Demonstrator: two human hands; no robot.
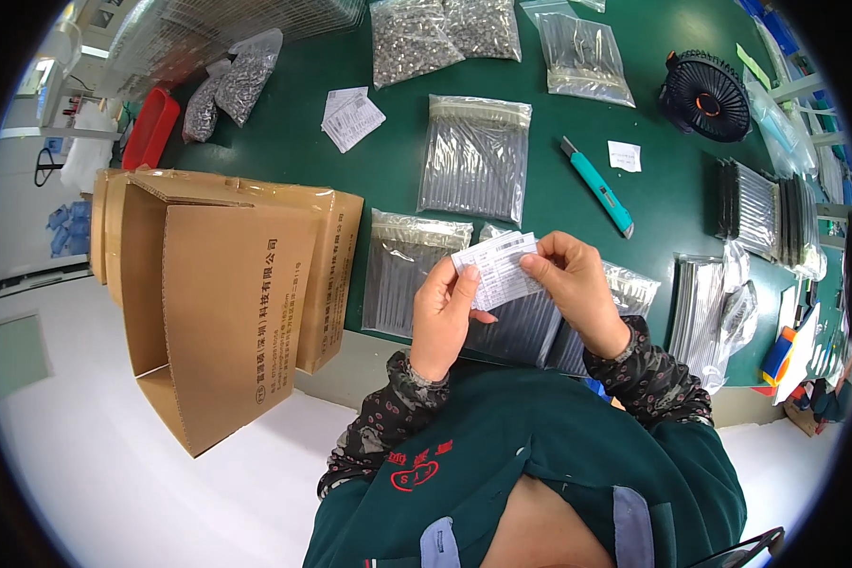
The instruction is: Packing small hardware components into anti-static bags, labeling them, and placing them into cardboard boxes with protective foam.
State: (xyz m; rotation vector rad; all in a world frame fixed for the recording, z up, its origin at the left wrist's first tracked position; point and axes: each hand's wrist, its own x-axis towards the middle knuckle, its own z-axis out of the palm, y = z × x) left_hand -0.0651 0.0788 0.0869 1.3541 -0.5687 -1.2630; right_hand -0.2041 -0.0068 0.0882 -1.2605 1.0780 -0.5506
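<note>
Between my two hands I hold printed white paper labels (pixel 502 270), seemingly a few overlapping, above the table's near edge. My left hand (pixel 445 317) pinches their left side between thumb and fingers. On their right side, my right hand (pixel 575 289) has its thumb on top and its fingers curled behind. Just beyond the hands lies a clear bag of grey rods (pixel 475 156). Another such bag (pixel 412 270) is left of my left hand. More bags of dark rods (pixel 516 327) lie under the labels and my wrists, partly hidden.
An open cardboard box (pixel 237 303) stands at the left. A teal utility knife (pixel 598 189), a small paper slip (pixel 625 156) and a black fan (pixel 705 99) are to the right. Farther back lie bags of small metal parts (pixel 412 47) and a label stack (pixel 352 118). Stacked rods (pixel 699 303) sit right.
</note>
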